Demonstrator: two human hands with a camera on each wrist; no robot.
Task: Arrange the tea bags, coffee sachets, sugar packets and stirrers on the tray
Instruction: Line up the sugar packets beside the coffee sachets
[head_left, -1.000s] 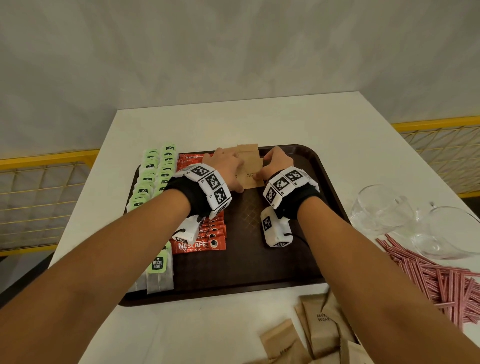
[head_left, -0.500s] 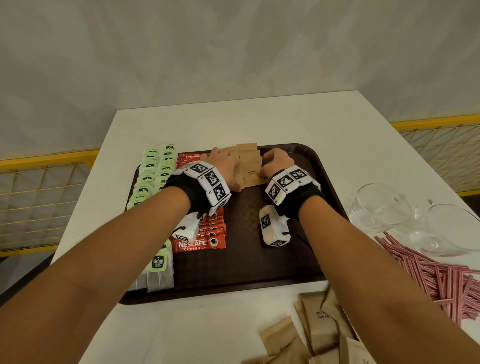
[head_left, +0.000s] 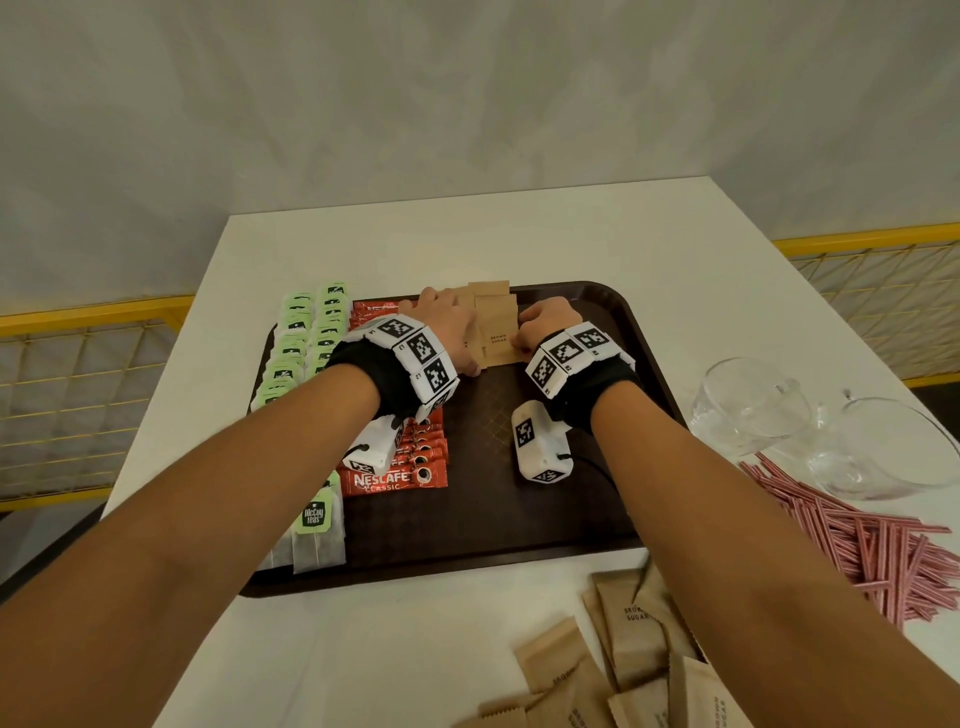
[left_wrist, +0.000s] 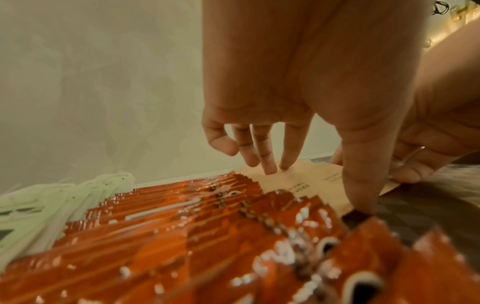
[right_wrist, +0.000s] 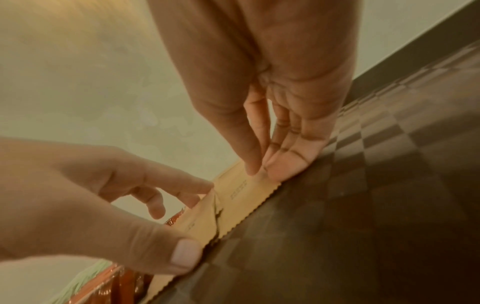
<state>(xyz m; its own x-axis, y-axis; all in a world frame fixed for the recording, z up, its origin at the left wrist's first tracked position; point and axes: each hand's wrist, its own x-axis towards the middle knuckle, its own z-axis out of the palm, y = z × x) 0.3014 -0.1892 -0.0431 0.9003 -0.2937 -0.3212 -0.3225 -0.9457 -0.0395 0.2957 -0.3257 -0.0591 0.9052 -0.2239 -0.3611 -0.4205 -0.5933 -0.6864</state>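
A white desk carries a dark brown rectangular tray with rounded corners and a woven check texture. Along its left side lie two rows of overlapping tea bags, white gauzy paper with green tags; the nearest tag reads "McCoy teas". Beside them runs a shingled row of glossy red coffee sachets printed "NESCAFÉ CLASSIC". At the far middle of the tray sit matte kraft-paper sugar packets with serrated ends, marked "BROWN SUGAR". The left hand presses straight fingers down on their left part, thumb at the near edge. The right hand pinches the right edge between thumb and fingers. More sugar packets lie loose on the desk's near edge, right of them a heap of thin pink striped stirrers and two clear glass cups.
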